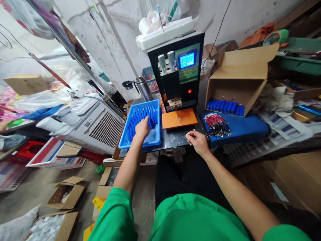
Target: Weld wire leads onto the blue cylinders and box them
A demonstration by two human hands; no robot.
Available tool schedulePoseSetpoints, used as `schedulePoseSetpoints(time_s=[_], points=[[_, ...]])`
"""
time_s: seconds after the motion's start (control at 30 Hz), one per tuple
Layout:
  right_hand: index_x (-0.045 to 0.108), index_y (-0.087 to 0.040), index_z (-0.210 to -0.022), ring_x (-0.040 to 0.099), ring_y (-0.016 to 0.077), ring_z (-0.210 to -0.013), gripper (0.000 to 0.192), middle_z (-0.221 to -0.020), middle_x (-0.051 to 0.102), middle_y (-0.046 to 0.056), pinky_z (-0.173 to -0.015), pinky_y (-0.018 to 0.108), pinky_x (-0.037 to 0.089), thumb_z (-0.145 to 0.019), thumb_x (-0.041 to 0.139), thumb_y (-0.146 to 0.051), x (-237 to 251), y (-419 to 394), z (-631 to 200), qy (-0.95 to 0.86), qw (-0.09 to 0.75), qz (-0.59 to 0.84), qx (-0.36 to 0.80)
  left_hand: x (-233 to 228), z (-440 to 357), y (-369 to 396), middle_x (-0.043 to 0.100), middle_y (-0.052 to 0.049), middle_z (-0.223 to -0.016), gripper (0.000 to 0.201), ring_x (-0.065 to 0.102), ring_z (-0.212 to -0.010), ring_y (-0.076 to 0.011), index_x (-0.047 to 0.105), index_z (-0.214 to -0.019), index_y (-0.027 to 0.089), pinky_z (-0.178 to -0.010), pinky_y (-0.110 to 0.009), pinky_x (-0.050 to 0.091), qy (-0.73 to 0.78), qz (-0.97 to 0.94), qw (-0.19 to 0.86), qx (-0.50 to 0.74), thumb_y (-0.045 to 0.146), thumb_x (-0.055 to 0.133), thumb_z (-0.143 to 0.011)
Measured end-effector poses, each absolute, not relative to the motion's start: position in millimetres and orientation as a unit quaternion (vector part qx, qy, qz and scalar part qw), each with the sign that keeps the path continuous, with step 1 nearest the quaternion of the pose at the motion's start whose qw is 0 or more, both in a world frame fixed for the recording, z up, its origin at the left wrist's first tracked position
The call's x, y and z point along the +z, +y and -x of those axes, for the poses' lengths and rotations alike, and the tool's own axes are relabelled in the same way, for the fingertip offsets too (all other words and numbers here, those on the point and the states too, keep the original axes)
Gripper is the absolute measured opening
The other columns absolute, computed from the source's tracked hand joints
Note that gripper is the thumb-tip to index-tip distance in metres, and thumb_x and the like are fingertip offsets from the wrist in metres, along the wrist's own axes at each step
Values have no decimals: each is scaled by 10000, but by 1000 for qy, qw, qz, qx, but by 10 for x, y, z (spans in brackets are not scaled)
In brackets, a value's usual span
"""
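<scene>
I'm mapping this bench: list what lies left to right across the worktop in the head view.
Blue tray with left hand in it → orange plate → right hand → red-and-black wire bundle → open cardboard box

the scene is bright and evenly lit, with soft daylight-like light falling from above and behind the welding machine (179,72). colours are strong: the blue tray (125,142) left of the machine and the orange plate (179,118) at its foot are saturated but not blown out. the machine's small screen (187,60) glows pale blue and reads slightly overexposed. shadows are faint and soft, darkest under the bench (173,139) in front of the machine. straight lines bow hard toward the frame edges, far from the machine, from a wide lens. the clear plastic sheets (37,83) far left of the machine are smeared and hazy; the centre stays sharp.
</scene>
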State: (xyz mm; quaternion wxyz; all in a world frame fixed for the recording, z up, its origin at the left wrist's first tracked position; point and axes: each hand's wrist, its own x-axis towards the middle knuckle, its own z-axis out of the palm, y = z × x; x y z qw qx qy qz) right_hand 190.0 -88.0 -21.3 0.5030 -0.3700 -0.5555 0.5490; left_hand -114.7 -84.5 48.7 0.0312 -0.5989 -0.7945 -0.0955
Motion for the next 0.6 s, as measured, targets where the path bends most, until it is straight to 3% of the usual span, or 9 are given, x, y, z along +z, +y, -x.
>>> schedulePoseSetpoints(time_s=[0.13,0.27,0.47,0.6], points=[[640,-209,-700,490,122,-458,248,-557,556,-24,-455,260,400,-770,681,-444,-227,-882,-1929,-560,496,372,550,407,1187,-726,663,-178,-1208,638,675,-1102,-339,502,-1424,206,-892,-399,518,-798,601,21,-42,196,696,-816],[641,-209,-700,488,122,-452,251,-546,552,-26,-451,258,395,-768,678,-448,-259,-866,-1974,-558,498,374,548,369,1191,-715,638,-174,-1231,489,691,-1024,-312,565,-1275,220,-844,-378,515,-801,592,20,-86,203,707,-807],[635,-201,-695,490,115,-458,270,-551,558,-25,-462,251,397,-766,685,-457,-284,-827,-2004,-539,506,384,554,341,1164,-843,699,-54,-900,234,671,-823,-205,597,-938,211,-770,-306,494,-761,572,-35,-304,152,727,-752],[648,-189,-731,501,108,-462,264,-556,573,-23,-468,240,397,-752,694,-448,-222,-704,-2037,-517,522,393,553,402,911,-810,691,-25,-879,258,654,-780,-156,619,-965,207,-735,-275,516,-679,537,-51,-498,265,747,-749]])
